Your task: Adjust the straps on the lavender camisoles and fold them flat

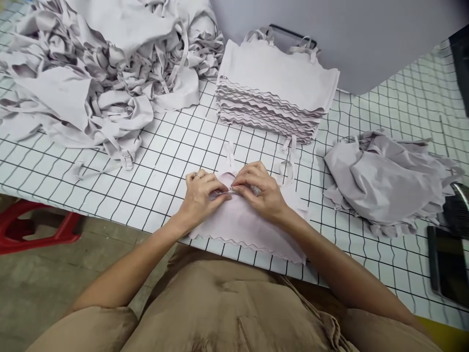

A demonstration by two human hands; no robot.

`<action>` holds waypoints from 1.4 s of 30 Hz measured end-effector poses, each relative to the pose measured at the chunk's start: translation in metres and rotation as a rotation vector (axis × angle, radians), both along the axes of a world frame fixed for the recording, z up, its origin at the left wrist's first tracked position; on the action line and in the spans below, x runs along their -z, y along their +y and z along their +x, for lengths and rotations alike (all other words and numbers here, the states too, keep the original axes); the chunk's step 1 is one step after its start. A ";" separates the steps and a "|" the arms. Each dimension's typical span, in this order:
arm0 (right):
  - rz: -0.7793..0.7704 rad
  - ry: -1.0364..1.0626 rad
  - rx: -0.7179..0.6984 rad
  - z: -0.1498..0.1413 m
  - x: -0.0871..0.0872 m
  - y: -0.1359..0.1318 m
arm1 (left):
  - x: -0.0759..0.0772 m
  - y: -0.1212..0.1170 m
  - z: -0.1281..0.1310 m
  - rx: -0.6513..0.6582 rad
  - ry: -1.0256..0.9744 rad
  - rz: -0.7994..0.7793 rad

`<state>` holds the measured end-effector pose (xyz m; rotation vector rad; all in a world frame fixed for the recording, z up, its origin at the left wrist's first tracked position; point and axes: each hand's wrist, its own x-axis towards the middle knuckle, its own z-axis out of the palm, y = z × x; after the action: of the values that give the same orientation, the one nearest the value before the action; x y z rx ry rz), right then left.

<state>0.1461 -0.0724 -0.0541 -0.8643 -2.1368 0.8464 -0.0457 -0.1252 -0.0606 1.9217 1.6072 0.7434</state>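
Observation:
A pale pinkish strappy top [242, 225] lies flat at the table's front edge, its wavy hem toward me. My left hand [205, 195], with a ring on one finger, pinches the top's upper edge between thumb and fingers. Close beside it, my right hand [262, 191] pinches the same edge, the fingertips of both hands almost touching. Whatever small detail sits between the fingertips is too small to make out. Beyond my hands, a loose strap [289, 164] with a small adjuster extends from the top onto the table.
A neat stack of similar tops [274, 93] sits behind the work. Crumpled garments [91, 78] form a large heap at the left; a smaller pile [384, 176] is at the right, near a dark phone [449, 266]. A red stool [40, 227] stands below the grid-patterned tablecloth [168, 146].

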 end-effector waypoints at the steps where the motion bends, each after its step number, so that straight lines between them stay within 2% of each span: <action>1: 0.002 -0.017 0.011 -0.002 0.001 -0.001 | 0.001 0.000 0.000 0.001 -0.013 0.010; 11: -0.008 -0.068 0.020 -0.004 0.010 -0.006 | 0.006 -0.001 0.003 -0.016 -0.084 0.032; 20: -0.038 0.002 0.020 -0.003 0.009 -0.005 | 0.005 -0.001 0.003 -0.013 -0.083 0.048; 34: -0.098 -0.012 0.011 -0.003 0.008 -0.005 | 0.005 -0.001 0.003 -0.010 -0.096 0.026; 42: -0.045 -0.018 0.005 -0.003 0.011 -0.005 | 0.005 0.000 0.003 -0.009 -0.094 0.022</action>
<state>0.1434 -0.0774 -0.0649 -0.9031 -2.1374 0.8909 -0.0431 -0.1255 -0.0660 1.8668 1.5581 0.8462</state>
